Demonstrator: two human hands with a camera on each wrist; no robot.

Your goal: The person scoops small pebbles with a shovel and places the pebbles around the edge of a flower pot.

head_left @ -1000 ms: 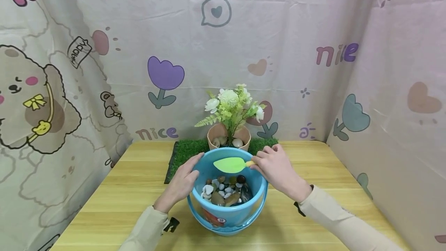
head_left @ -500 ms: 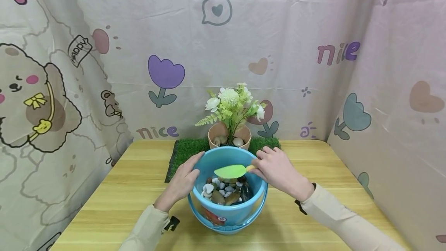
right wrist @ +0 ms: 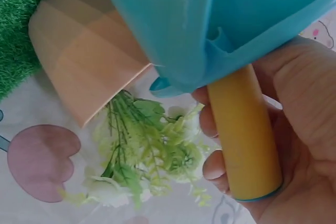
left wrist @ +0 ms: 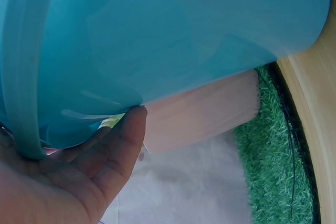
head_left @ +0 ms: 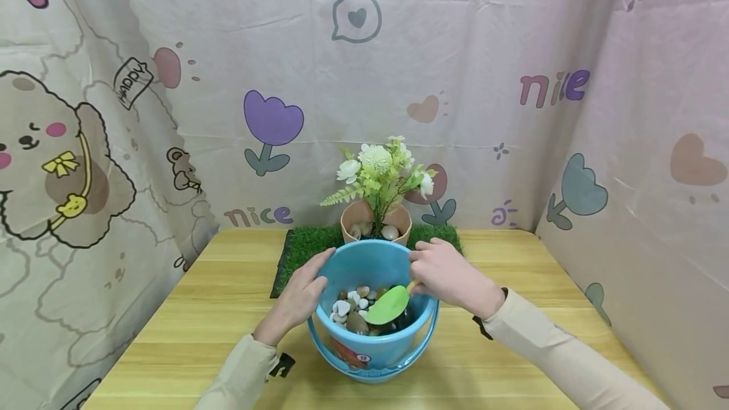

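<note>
A light blue bucket [head_left: 370, 350] stands on the table with stones [head_left: 357, 323] in it, white, brown and dark. At its left side my left hand [head_left: 299, 293] holds the rim, fingers along the outer wall in the left wrist view. My right hand [head_left: 447, 277] is over the right rim and grips the yellow handle [right wrist: 245, 135] of a toy shovel. The green blade of the shovel [head_left: 388, 305] tilts down into the bucket, over the stones, and hides some of them. Whether the blade touches the stones I cannot tell.
Behind the bucket stands a peach-coloured flowerpot [head_left: 352, 215] with white flowers [head_left: 376, 160] and a few stones inside. It rests on a green artificial grass mat [head_left: 310, 242]. The wooden table [head_left: 501, 334] is enclosed by printed cloth [head_left: 484, 37]. The bucket's handle [head_left: 324, 359] hangs at the front.
My right hand has turned, and the shovel's blade has gone from nearly level above the stones to pointing down at them. The left hand has stayed on the rim.
</note>
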